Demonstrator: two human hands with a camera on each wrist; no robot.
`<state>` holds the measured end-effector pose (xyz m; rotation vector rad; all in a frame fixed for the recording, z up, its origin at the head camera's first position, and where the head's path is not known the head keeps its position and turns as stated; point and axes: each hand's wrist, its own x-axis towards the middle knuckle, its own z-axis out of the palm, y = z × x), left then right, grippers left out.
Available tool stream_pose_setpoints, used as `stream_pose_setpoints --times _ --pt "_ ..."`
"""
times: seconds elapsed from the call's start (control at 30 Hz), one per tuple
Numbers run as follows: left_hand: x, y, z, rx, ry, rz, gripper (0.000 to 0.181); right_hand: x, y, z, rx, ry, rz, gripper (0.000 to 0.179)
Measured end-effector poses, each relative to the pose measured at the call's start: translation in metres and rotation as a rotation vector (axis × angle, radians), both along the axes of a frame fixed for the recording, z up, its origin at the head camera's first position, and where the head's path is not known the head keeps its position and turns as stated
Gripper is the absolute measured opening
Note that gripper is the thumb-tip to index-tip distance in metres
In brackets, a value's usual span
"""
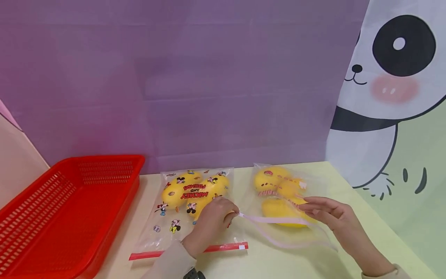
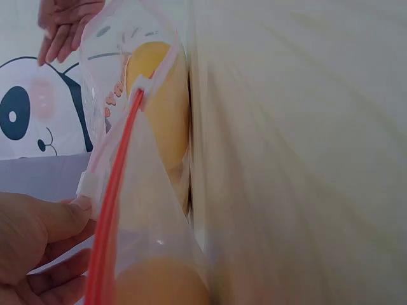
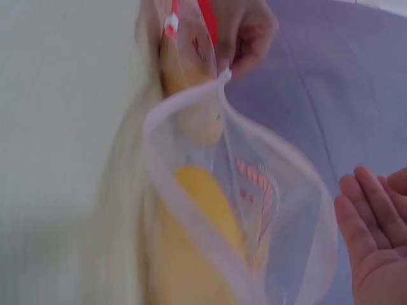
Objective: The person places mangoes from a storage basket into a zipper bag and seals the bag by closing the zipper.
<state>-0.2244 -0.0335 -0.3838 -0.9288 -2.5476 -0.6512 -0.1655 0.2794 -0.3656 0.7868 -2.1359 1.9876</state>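
Observation:
My left hand [image 1: 217, 215] pinches the white slider [image 2: 88, 184] at the near left corner of a clear zip bag [image 1: 278, 231] with a pale pink zip strip. The bag lies on the right with its mouth gaping toward me, and smooth yellow rounded things [image 1: 283, 211] show inside. My right hand [image 1: 331, 215] has its fingers extended beside the bag's right side; in the right wrist view its straight fingers [image 3: 362, 210] lie next to the mouth's rim. Left of this bag, partly behind my left forearm, lies a printed zip bag [image 1: 150, 232] with a red zip strip and yellow rounded things inside.
A red plastic basket [image 1: 101, 228] with slotted walls stands at the left of the pale table [image 1: 268, 263]. Behind the table hangs a purple cloth [image 1: 195, 97]. A panda picture [image 1: 369, 151] covers the wall on the right.

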Motion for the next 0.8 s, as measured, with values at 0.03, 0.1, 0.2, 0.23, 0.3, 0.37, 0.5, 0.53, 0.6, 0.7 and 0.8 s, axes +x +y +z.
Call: stream_pose_setpoints --times 0.03,0.1,0.2,0.23,0.3,0.37,0.5,0.53,0.6,0.7,0.8 --pt "0.001 0.000 0.000 0.001 -0.007 -0.005 0.007 0.002 -0.007 0.002 0.015 -0.006 -0.027 0.032" --pt "0.003 -0.001 0.000 0.006 -0.014 -0.018 0.007 0.005 -0.019 0.004 0.026 -0.003 -0.046 0.030" --pt "0.005 0.000 0.001 0.019 -0.019 -0.041 0.006 0.005 -0.037 0.006 0.052 0.027 -0.046 0.030" --pt "0.005 0.000 0.001 0.022 -0.021 -0.045 0.005 0.003 -0.042 0.006 0.071 0.049 -0.046 0.029" --pt "0.005 0.001 0.003 0.032 -0.033 -0.051 0.005 0.001 -0.053 0.007 0.121 0.086 -0.061 0.027" --pt "0.006 0.002 0.004 0.042 -0.054 -0.055 0.005 -0.002 -0.063 0.006 0.166 0.125 -0.075 0.025" --pt "0.009 0.005 0.007 0.057 -0.096 -0.056 0.005 -0.004 -0.082 0.004 0.207 0.178 -0.112 0.022" --pt "0.009 0.006 0.008 0.057 -0.105 -0.056 0.006 -0.005 -0.086 0.004 0.214 0.192 -0.119 0.022" --pt "0.010 0.008 0.010 0.056 -0.118 -0.056 0.006 -0.007 -0.093 0.002 0.229 0.208 -0.146 0.022" --pt "0.011 0.010 0.012 0.061 -0.119 -0.065 0.006 -0.010 -0.101 -0.001 0.247 0.201 -0.172 0.022" --pt "0.011 0.011 0.013 0.078 -0.103 -0.082 0.006 -0.014 -0.105 -0.003 0.266 0.175 -0.186 0.023"
